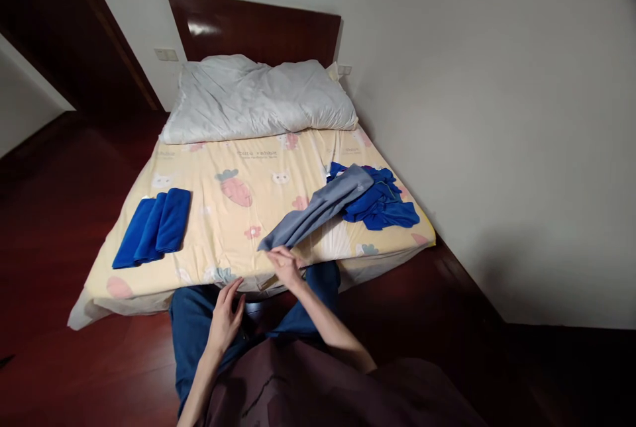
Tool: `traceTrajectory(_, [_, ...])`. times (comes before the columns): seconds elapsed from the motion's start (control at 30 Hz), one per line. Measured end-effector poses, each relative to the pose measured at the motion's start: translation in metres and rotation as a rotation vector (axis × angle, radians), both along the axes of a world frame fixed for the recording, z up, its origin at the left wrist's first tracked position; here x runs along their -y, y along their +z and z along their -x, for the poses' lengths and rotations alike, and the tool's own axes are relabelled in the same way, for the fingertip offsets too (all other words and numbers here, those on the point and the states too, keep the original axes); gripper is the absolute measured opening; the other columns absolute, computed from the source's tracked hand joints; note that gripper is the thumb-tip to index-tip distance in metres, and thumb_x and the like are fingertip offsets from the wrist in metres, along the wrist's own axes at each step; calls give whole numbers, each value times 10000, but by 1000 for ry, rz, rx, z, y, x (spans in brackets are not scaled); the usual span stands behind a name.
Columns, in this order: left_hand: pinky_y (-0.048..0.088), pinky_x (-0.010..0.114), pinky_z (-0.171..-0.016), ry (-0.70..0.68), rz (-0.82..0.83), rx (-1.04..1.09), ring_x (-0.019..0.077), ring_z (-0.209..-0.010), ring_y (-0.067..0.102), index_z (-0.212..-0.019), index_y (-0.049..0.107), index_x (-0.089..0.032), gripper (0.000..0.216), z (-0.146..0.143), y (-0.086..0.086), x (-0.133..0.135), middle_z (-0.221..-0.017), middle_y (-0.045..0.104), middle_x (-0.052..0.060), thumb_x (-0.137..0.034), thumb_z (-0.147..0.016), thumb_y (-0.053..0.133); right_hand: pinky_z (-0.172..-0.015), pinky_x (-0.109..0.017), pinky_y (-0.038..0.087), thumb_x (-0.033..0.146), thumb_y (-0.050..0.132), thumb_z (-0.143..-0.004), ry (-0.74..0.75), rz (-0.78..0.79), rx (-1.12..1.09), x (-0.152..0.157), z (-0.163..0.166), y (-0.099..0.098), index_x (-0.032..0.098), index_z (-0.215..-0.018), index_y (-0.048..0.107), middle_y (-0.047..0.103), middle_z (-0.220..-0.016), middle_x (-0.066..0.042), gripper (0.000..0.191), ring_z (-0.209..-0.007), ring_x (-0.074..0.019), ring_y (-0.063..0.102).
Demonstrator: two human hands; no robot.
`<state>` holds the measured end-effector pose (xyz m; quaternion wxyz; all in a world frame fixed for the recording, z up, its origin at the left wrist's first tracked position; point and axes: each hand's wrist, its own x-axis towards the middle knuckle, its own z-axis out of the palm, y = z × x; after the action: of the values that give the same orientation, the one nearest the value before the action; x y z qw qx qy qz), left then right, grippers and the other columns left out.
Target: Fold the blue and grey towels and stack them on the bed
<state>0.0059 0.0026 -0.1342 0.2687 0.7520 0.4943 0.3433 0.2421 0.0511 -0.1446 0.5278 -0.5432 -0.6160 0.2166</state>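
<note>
A long grey-blue cloth [318, 210], which looks like a towel, stretches slantwise over the bed. Its far end lies on a crumpled heap of blue cloths [380, 202]. My right hand [285, 267] pinches the near end of the grey-blue towel between closed fingers, close to the bed's front edge. Held above my lap, just in front of that edge, my left hand [227, 314] has its fingers apart and nothing in them. Several blue towels [153, 228], folded or rolled into narrow strips, lie side by side and overlapping on the left of the bed.
The bed [213, 215] has a yellow sheet printed with carrots and rabbits. A white quilt [258, 102] is bunched against the dark wooden headboard [258, 26]. A pale wall [472, 149] runs along the right side. Dark red floor [64, 202] surrounds the bed.
</note>
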Motion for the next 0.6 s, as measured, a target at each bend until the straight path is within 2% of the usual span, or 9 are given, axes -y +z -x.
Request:
traceTrajectory(0.1, [519,500,-1135,21,-46,-5,291,-1299,619,-1424,574,-208,460,4,1,-2,-1404,622,139,-312,-978,537,-888,-320,578,191,574,-974,182,12,-37,27,73,-8,280,-1034,807,729,-990,-33,257,-934,-179,675])
traceTrajectory(0.2, [526,499,-1129,-14,-37,-49,288,-1291,622,-1377,613,-204,454,20,0,-2,-1376,641,132,-223,-936,504,-956,-333,570,143,575,-954,252,26,-66,48,111,-9,239,-993,804,739,-1010,-58,251,-995,-189,686])
traceTrajectory(0.3, [510,533,-1142,-34,-80,-91,308,-1314,605,-1263,681,-213,385,38,2,2,-1379,650,124,-209,-919,508,-976,-337,568,185,627,-957,331,36,-106,61,117,-7,239,-1026,788,751,-1025,-53,182,-1001,-195,700])
traceTrajectory(0.37, [493,544,-1158,-73,-119,-114,312,-1359,573,-1277,679,-228,382,47,7,7,-1420,636,112,-214,-934,512,-952,-325,573,193,657,-943,376,63,-113,67,113,-6,237,-1052,775,751,-1005,-44,166,-967,-191,704])
traceTrajectory(0.5, [462,522,-1188,-189,-130,-175,291,-1440,501,-1324,646,-237,397,57,17,19,-1490,598,90,-191,-971,470,-786,-270,573,178,669,-908,383,123,-83,77,108,-2,233,-993,763,699,-881,-14,137,-774,-156,663])
traceTrajectory(0.6, [481,507,-1158,-178,-145,-204,296,-1409,526,-1142,692,-222,266,63,20,23,-1366,672,102,-200,-964,495,-681,-244,533,265,721,-902,386,151,-96,82,110,3,236,-947,760,649,-805,9,66,-663,-131,596])
